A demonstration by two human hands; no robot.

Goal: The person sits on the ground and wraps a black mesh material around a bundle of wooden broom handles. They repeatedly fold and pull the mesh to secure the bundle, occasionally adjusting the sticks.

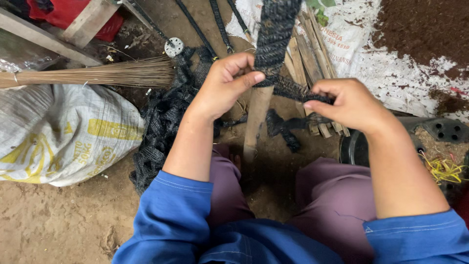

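Black mesh netting (276, 34) wrapped round a pale tan wooden stick (256, 117), open-weave pattern, almost charcoal where light hits. Same black in the netting pile (159, 132) on the ground. Bright blue sleeves (171, 215) with lighter stitching lines, dusty mauve-purple trousers (332, 200). White woven sack (58, 132) with yellow blocks and faded yellow lettering, greyish in the creases. Straw-brown broom bristles (107, 74), fine streaky lines. Reddish-brown dirt floor (53, 220). Pale beige wooden slats (312, 58). White printed sheet (391, 63) blotched with dark brown soil. Red cloth (63, 12) up top left. Yellow strands (444, 168) at right, against a dark grey tray (439, 129).
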